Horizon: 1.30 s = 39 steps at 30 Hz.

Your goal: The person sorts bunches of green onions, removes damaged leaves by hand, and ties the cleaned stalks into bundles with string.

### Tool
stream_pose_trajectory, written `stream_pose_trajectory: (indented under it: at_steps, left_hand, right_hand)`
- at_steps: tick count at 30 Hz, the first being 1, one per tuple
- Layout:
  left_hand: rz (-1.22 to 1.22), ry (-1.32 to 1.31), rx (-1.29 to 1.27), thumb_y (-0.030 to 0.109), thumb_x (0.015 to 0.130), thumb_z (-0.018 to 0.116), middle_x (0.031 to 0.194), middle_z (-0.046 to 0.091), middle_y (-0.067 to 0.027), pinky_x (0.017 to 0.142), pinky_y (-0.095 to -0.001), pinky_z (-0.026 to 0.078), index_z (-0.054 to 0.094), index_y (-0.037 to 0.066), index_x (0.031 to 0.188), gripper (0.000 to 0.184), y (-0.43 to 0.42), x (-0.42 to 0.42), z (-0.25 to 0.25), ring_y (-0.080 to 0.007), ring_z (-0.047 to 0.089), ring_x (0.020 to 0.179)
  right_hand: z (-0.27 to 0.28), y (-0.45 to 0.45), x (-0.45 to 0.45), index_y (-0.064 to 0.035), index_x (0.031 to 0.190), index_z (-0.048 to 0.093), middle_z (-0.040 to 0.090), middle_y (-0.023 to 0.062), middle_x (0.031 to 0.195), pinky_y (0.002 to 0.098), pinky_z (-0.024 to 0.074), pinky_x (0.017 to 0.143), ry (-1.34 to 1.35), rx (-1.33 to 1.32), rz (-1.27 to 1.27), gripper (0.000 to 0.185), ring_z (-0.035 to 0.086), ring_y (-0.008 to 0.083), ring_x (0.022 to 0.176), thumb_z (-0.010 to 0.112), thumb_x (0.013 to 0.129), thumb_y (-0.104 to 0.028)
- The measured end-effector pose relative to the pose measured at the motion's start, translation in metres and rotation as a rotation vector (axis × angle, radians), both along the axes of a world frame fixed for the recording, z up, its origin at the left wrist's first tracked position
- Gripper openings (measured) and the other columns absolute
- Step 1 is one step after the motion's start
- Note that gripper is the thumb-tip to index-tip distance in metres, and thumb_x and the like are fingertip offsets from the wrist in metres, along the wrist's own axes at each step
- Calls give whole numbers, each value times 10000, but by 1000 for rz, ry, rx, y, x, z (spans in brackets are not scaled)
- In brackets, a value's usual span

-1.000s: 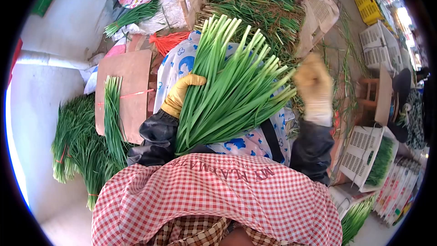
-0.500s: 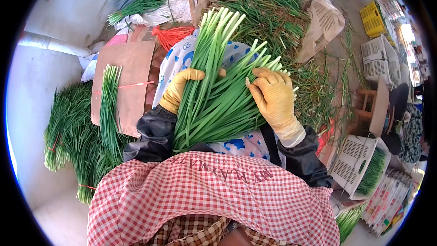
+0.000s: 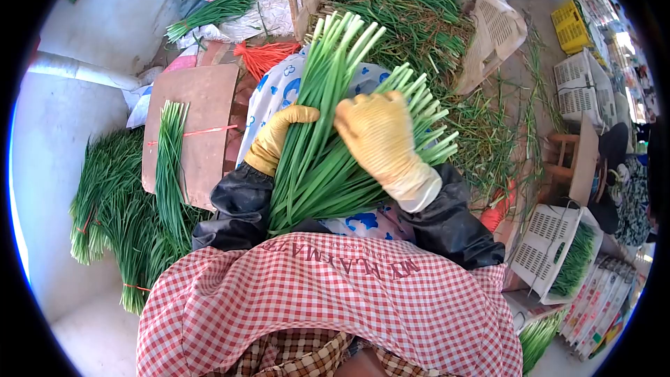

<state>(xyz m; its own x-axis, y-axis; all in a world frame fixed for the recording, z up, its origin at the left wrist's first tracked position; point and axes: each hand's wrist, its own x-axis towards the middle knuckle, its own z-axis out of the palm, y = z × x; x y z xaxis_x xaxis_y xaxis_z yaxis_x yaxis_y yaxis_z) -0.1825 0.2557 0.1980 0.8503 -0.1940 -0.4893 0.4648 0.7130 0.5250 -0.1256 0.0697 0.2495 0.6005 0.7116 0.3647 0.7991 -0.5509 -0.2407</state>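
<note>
Long green stalks with pale ends (image 3: 310, 98) lie across my lap, spread in a fan, pale ends pointing up and to the right. My left hand (image 3: 283, 136), in a yellow glove, is wrapped round the left part of the stalks, thumb on top. My right hand (image 3: 380, 136), also gloved in yellow, is closed over the middle of the fan, its fingertips curled down and hidden among the stalks. Beneath them shows a white cloth with blue print (image 3: 363, 222).
A large crate (image 3: 502, 31) of stalks stands ahead. At left, a tied bunch (image 3: 169, 160) rests on a brown board (image 3: 202, 98), with more bundles (image 3: 125, 202) beside it. White crates (image 3: 544, 255), a yellow crate (image 3: 569, 28) and a red string bundle (image 3: 265, 58) are around.
My right hand came in from the far right to the stalks' pale ends, then moved left over the fan and closed. My left hand has kept its hold.
</note>
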Motion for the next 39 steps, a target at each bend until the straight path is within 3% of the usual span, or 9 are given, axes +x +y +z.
stream_pose_trajectory:
  at_steps: [8, 11, 14, 20, 23, 27, 32, 34, 39]
  left_hand:
    - [-34, 12, -88, 105, 811, 608, 1131, 642, -178, 883, -383, 539, 526, -1, 1276, 484, 8, 6, -5, -268, 658, 960]
    - [-77, 25, -113, 140, 839, 629, 1134, 642, -150, 880, -357, 533, 523, 6, 1282, 475, 5, 6, -3, -232, 654, 962]
    - [-134, -195, 158, 168, 867, 642, 1150, 632, -117, 851, -301, 527, 494, -20, 1303, 498, -24, 8, 28, -192, 645, 962]
    - [-295, -13, 157, 82, 832, 627, 1086, 651, -118, 812, -305, 548, 541, -15, 1234, 423, -16, 14, 17, -204, 657, 924]
    - [-202, 10, 152, 78, 807, 618, 1090, 654, -147, 846, -331, 544, 550, -8, 1233, 439, -14, 10, 17, -235, 660, 948]
    - [-92, 79, -74, 141, 817, 579, 1174, 626, -167, 936, -377, 504, 514, 0, 1295, 503, -8, 3, 5, -277, 638, 1015]
    - [28, -19, -61, 134, 790, 603, 1135, 632, -151, 878, -370, 519, 518, 3, 1290, 523, 0, -1, -11, -255, 639, 969]
    - [-26, -60, -71, 150, 752, 622, 1233, 584, -168, 985, -383, 464, 470, -11, 1334, 623, -3, 1, -7, -282, 595, 1088]
    - [-44, -87, -97, 141, 743, 624, 1244, 579, -170, 989, -379, 462, 469, -5, 1338, 632, -8, 1, 1, -280, 589, 1101]
  right_hand:
    - [44, -16, -51, -60, 795, 620, 624, 86, 737, 358, 494, 613, 971, 397, 796, 116, 639, 254, 672, 661, 789, -168]
    - [82, -100, -20, -72, 760, 602, 621, 37, 767, 300, 486, 604, 1184, 1028, 111, 82, 607, 137, 686, 676, 794, -58]
    - [43, -154, 36, -29, 781, 609, 582, 31, 684, 280, 434, 581, 177, 218, -637, 184, 523, 132, 605, 715, 809, -177]
    - [28, -51, -33, -82, 887, 625, 614, 66, 657, 357, 498, 565, 369, 119, -243, 377, 631, 242, 599, 698, 790, -439]
    - [-13, -14, -52, -84, 805, 569, 625, 120, 651, 360, 498, 525, 396, 176, 44, 202, 627, 253, 552, 618, 873, -268]
    - [28, -45, -41, -55, 933, 603, 603, 22, 645, 248, 425, 478, 1668, 563, 315, 145, 573, 93, 554, 595, 925, -199]
    - [38, -133, 40, -28, 924, 583, 633, 73, 768, 245, 451, 567, 1209, 1425, 195, 186, 584, 132, 630, 530, 957, -203]
    - [55, -125, 47, -23, 962, 618, 670, 114, 912, 269, 484, 749, 592, 944, -403, 181, 633, 164, 823, 529, 954, -180]
    - [44, -75, 43, -97, 923, 695, 673, 63, 1023, 404, 463, 860, 69, 166, -1, 161, 611, 267, 1007, 654, 816, -209]
